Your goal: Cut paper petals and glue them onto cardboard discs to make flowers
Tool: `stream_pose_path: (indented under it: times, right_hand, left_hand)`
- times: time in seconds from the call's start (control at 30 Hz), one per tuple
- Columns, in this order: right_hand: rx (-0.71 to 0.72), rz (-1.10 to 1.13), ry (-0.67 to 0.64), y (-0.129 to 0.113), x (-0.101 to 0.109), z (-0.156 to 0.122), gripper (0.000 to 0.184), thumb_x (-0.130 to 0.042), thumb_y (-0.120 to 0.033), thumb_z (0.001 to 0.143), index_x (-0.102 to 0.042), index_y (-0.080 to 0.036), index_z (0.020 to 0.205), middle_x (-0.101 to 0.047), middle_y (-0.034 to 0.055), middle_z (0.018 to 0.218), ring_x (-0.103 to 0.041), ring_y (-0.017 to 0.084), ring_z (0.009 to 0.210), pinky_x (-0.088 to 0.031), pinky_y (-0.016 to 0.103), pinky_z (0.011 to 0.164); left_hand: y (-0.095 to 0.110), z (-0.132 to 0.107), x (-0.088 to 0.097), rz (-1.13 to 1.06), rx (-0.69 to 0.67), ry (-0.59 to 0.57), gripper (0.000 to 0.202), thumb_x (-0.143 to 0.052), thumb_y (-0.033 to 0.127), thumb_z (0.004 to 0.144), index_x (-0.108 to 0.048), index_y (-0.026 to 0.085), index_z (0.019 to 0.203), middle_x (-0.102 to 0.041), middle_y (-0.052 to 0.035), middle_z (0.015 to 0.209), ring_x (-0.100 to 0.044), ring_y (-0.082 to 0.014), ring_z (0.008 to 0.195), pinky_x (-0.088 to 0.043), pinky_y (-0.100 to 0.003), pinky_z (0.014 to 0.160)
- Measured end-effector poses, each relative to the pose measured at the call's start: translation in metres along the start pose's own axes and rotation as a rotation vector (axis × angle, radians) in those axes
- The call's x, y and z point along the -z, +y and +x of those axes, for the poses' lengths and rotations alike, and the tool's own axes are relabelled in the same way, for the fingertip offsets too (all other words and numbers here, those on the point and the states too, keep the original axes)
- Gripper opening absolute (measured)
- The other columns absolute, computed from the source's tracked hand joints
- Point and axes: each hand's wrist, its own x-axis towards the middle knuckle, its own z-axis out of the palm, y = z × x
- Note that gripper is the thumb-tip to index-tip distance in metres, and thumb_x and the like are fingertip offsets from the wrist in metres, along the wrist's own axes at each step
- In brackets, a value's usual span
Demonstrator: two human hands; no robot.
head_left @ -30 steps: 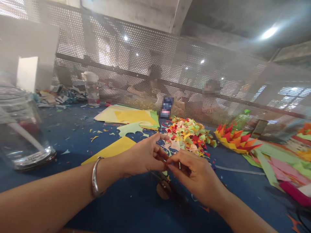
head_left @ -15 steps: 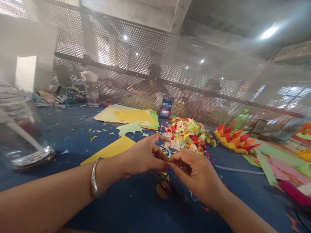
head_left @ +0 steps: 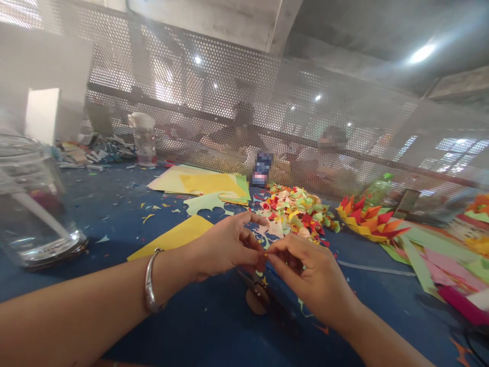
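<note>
My left hand [head_left: 233,242], with a silver bangle at the wrist, and my right hand [head_left: 311,270] meet above the table. Between the pinched fingertips of both is a tiny orange-yellow scrap [head_left: 266,255], apparently paper and mostly hidden by the fingers. Below them on the blue tabletop [head_left: 198,316] lies a dark tool that looks like scissors [head_left: 277,308], beside a round brown piece [head_left: 256,299]. Just beyond my fingers rises a heap of small cut paper pieces [head_left: 298,209] in red, yellow, pale green and peach. A yellow paper sheet [head_left: 171,237] lies behind my left forearm.
At left stands a glass jar [head_left: 34,204]. Farther back are stacked coloured sheets [head_left: 214,183], a lidded cup [head_left: 143,140] and a propped phone [head_left: 262,169] before a perforated screen [head_left: 214,92]. On the right sit a folded paper flower [head_left: 369,219], a green-capped bottle [head_left: 382,188] and loose paper.
Both hands stay nearly in place, fingertips still pinched together. The orange-yellow scrap shows slightly more between them. Nothing else has visibly moved.
</note>
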Motion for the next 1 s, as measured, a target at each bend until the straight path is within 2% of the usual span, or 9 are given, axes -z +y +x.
stream_pose_path:
  times: [0.2,0.37,0.53,0.87,1.0]
  right_hand:
    - [-0.012,0.006,0.042,-0.001,0.0004,0.0002,0.01,-0.057,-0.021,0.09,-0.066,-0.021,0.086,-0.054,-0.0032,0.068,-0.049,0.011,0.058,-0.038,0.023,0.054]
    - [-0.02,0.007,0.045,-0.0008,0.0004,0.0013,0.01,-0.058,-0.022,0.09,-0.066,-0.02,0.085,-0.055,-0.0029,0.067,-0.048,0.011,0.057,-0.038,0.023,0.053]
    - [-0.051,0.015,0.032,-0.0004,-0.0003,-0.0002,0.01,-0.057,-0.022,0.089,-0.066,-0.021,0.084,-0.054,-0.0031,0.066,-0.048,0.011,0.055,-0.039,0.023,0.053]
    - [-0.079,0.056,0.041,-0.0002,-0.0001,0.0019,0.009,-0.059,-0.025,0.089,-0.067,-0.021,0.086,-0.054,-0.0034,0.065,-0.048,0.011,0.055,-0.039,0.023,0.052]
    - [-0.112,0.067,0.047,0.0008,0.0011,0.0019,0.01,-0.059,-0.027,0.09,-0.067,-0.021,0.087,-0.052,-0.0039,0.063,-0.046,0.011,0.054,-0.038,0.024,0.05]
  left_hand:
    - [0.0026,-0.0001,0.0005,0.004,-0.008,0.003,0.056,-0.07,0.009,0.069,-0.045,0.018,0.119,-0.066,0.0034,0.068,-0.062,-0.0137,0.061,-0.048,-0.025,0.058]
    - [0.0024,-0.0004,-0.0006,0.01,0.003,0.001,0.062,-0.073,0.009,0.065,-0.046,0.019,0.12,-0.066,0.0024,0.076,-0.063,-0.0141,0.065,-0.049,-0.028,0.063]
    - [-0.0018,-0.0005,-0.0017,-0.004,0.016,-0.009,0.062,-0.073,0.009,0.066,-0.045,0.019,0.121,-0.064,0.0043,0.069,-0.061,-0.0138,0.063,-0.049,-0.029,0.063]
    - [-0.0011,-0.0002,-0.0012,-0.027,0.019,-0.001,0.058,-0.074,0.011,0.069,-0.046,0.017,0.118,-0.066,0.0034,0.067,-0.063,-0.0144,0.062,-0.048,-0.028,0.062]
    - [0.0016,0.0008,0.0011,0.025,-0.005,0.058,0.05,-0.075,0.017,0.07,-0.048,0.017,0.113,-0.068,0.0019,0.067,-0.063,-0.0137,0.06,-0.047,-0.027,0.06]
